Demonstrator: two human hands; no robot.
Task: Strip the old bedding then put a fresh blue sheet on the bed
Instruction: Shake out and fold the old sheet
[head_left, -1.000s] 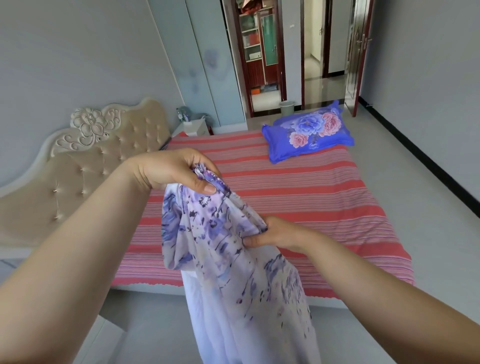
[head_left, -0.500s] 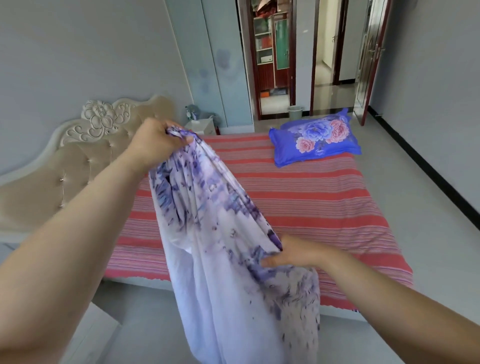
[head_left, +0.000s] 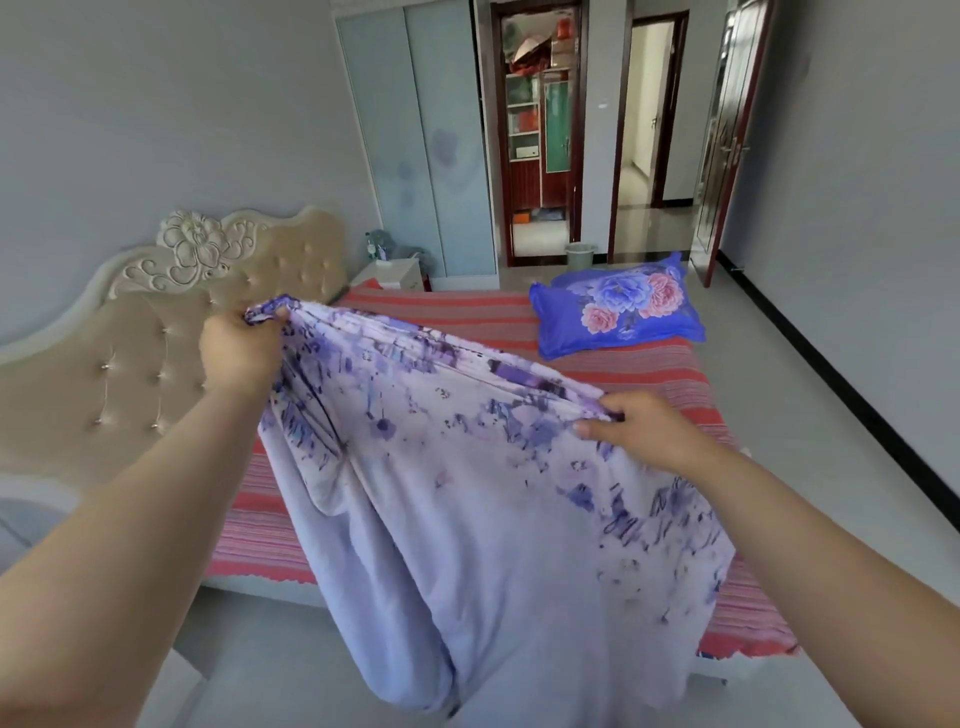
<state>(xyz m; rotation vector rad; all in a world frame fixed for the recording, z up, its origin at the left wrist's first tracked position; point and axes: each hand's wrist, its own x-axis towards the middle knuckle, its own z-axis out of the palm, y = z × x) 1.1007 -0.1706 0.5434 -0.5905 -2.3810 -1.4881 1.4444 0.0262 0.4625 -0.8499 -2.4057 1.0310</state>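
— What changed with the sheet (head_left: 467, 493)?
— It went from a bunched hang to a spread span above the bed (head_left: 649, 374).
— And the hands?
— The left hand (head_left: 241, 353) rose toward the headboard (head_left: 104, 364); the right hand (head_left: 644, 431) slid along the edge, well apart.

A home bedroom — bed (head_left: 519, 322) (tufted headboard (head_left: 156, 332)), wardrobe (head_left: 415, 135).

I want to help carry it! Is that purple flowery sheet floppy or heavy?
Probably very floppy: the sheet sags and folds between the left hand and right hand. It seems light, since fingertip pinches hold it up. It may drag on the floor.
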